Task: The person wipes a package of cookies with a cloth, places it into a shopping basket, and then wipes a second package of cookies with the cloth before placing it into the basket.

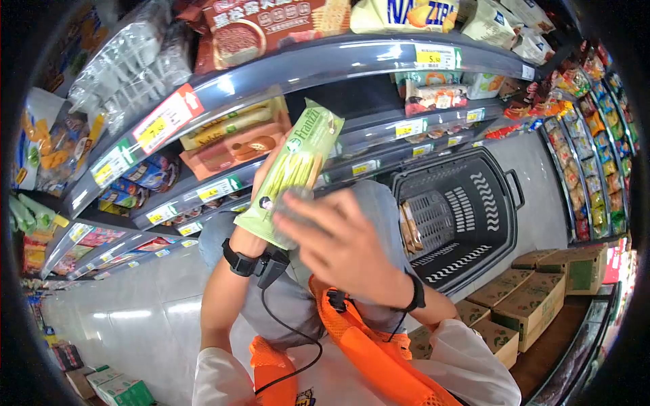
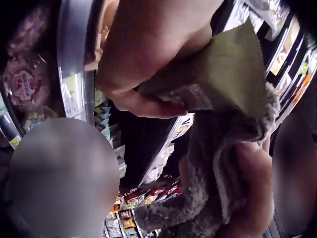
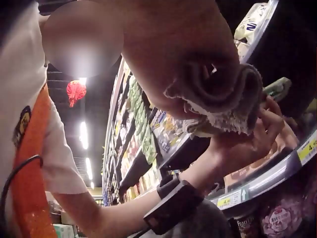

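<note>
A long green snack packet (image 1: 301,152), lettered "FranzZ" and picturing thin sticks, lies along my left hand (image 1: 248,242), which grips it from beneath. In the left wrist view, the left thumb and palm wrap the packet's crimped end (image 2: 235,69). My right hand (image 1: 345,243) pinches a fuzzy grey cloth (image 1: 292,216) against the packet's lower part. That cloth (image 3: 230,104) hangs in folds under the right fingers in the right wrist view, close to the left hand (image 3: 260,131). Much of the left hand is hidden behind the packet.
Shelves with price rails (image 1: 271,81) curve in front, holding pink and yellow packets (image 1: 233,149). A black basket (image 1: 467,257) with a small packet inside stands on the floor at the right. Cardboard boxes (image 1: 528,298) are stacked behind it. A thin cable (image 1: 318,338) hangs from the left wrist.
</note>
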### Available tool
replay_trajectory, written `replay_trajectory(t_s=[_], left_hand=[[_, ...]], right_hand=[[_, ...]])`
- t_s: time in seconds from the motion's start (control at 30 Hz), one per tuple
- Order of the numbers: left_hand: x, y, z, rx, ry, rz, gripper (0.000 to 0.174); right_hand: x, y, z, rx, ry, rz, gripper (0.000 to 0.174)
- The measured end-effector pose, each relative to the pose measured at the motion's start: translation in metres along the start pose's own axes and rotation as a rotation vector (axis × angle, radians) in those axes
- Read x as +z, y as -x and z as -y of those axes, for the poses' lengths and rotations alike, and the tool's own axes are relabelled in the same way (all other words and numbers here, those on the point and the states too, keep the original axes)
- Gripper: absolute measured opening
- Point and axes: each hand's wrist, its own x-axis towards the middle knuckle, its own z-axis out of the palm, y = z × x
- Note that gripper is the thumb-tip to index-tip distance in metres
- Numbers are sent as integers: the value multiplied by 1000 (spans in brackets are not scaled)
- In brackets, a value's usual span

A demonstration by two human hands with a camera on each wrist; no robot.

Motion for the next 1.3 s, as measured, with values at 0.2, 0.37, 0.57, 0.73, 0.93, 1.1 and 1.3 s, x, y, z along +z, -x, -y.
replay_trajectory(t_s=[0.2,0.37,0.57,0.73,0.93,1.1,1.3], left_hand=[[32,30,-8,162,-59,-537,38],[-6,65,-34,138,-157,-166,38],[15,101,-57,254,-698,-308,50],[16,122,-78,264,-785,-425,54],[19,129,-93,66,-601,-517,55],[22,144,-82,-177,-388,-615,54],[2,167,-65,344,-669,-543,41]], right_hand=[[24,-26,-6,-40,7,-69,41],[23,-72,-24,139,101,-165,43],[85,-58,69,-214,-83,-24,44],[91,-102,61,-451,-196,128,40],[130,-123,47,-662,-366,239,34],[135,-93,59,-852,-277,283,22],[119,-120,35,-748,-256,85,24]])
